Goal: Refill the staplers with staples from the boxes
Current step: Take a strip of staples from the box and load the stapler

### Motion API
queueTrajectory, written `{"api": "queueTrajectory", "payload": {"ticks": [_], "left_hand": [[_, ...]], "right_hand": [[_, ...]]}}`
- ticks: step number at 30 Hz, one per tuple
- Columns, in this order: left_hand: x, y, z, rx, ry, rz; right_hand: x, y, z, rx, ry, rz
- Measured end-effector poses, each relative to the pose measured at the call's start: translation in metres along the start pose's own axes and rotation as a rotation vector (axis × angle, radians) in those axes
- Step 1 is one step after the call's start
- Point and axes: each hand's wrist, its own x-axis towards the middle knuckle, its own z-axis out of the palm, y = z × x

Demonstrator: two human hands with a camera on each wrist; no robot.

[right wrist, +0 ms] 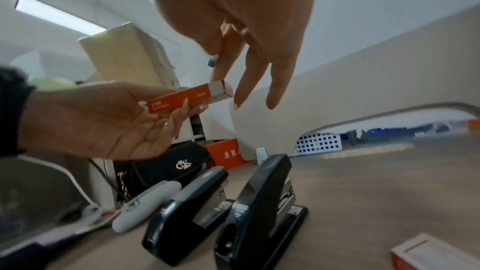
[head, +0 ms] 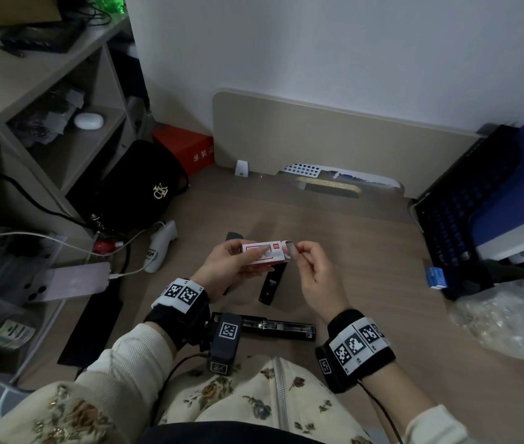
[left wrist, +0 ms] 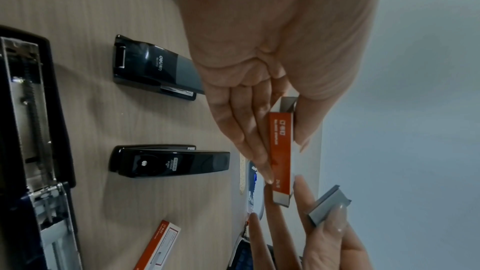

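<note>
Head view: left hand (head: 228, 264) curled round a red-and-white box (head: 262, 253), held above the desk (head: 366, 283) with its open end toward the right hand (head: 315, 274). Right hand just beside that end, thumb and forefinger pinching a grey strip of staples (head: 290, 249). Below the hands, a black stapler (head: 271, 286) lying on the desk; nearer the body, an open stapler (head: 278, 326) with its metal channel showing. At the left, a black bag (head: 138, 187) and a phone (head: 71, 282) on a cable.

Left wrist view: box (left wrist: 281, 149) clamped between thumb and fingers (left wrist: 241, 122), orange side showing, both end flaps open. Staples (left wrist: 328, 204) clear of the box, pinched in the right hand (left wrist: 335, 243). On the desk, two closed black staplers (left wrist: 155, 69) (left wrist: 168, 160) (side by side, apart), the open stapler (left wrist: 33, 130) and a second box (left wrist: 158, 245).

Right wrist view: left hand (right wrist: 103, 122) gripping the box (right wrist: 187, 96); right fingers (right wrist: 249, 73) hanging just past its open end, staples (right wrist: 213, 61) barely visible between thumb and forefinger. Two staplers (right wrist: 187, 210) (right wrist: 257, 208) standing below.
</note>
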Motion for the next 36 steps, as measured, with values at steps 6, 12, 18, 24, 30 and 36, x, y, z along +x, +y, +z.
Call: {"api": "queueTrajectory", "payload": {"ticks": [6, 12, 18, 24, 30, 36], "left_hand": [[-0.0004, 0.0005, -0.0009, 0.003, -0.005, -0.012], [-0.0005, 0.0019, -0.0001, 0.006, -0.011, 0.005], [0.0003, 0.0007, 0.0009, 0.022, -0.004, 0.027], [0.0007, 0.0008, 0.0, 0.013, -0.02, 0.034], [0.0034, -0.0008, 0.0003, -0.009, -0.028, 0.02], [0.0062, -0.0027, 0.0017, -0.01, -0.026, 0.002]], "right_hand": [[-0.0007, -0.0008, -0.0022, -0.044, 0.039, -0.02], [-0.0016, -0.0071, -0.0032, -0.097, 0.018, -0.069], [0.0, -0.0076, 0.0026, -0.054, 0.03, -0.017], [0.0054, -0.0042, 0.0054, 0.239, 0.044, 0.145], [0.0044, -0.0072, 0.0028, 0.345, 0.053, 0.142], [0.0035, -0.0052, 0.0033, 0.311, 0.043, 0.11]]}}
